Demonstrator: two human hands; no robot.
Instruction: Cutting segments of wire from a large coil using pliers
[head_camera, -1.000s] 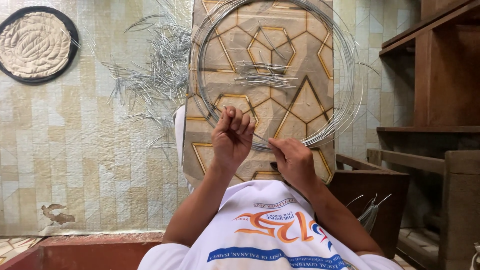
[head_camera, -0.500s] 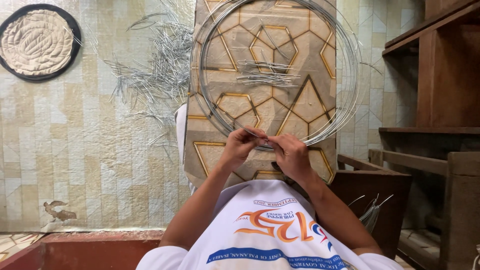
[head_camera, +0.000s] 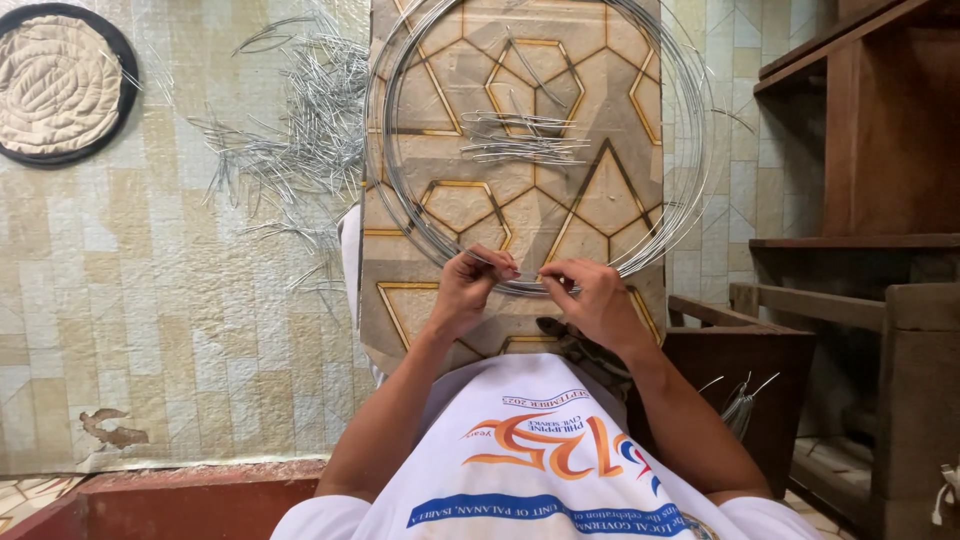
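Over our lap, both hands pinch the wire coil at its near edge: left hand and right hand grip the strand. Cut wire pieces already litter the floor and patterned board; most of the coil remains uncut.

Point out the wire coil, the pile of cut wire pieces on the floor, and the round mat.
wire coil (head_camera: 690, 150), head view, right arc of the loops.
cut wire pieces (head_camera: 320, 140), head view, middle of the pile.
round mat (head_camera: 55, 85), head view, woven centre.
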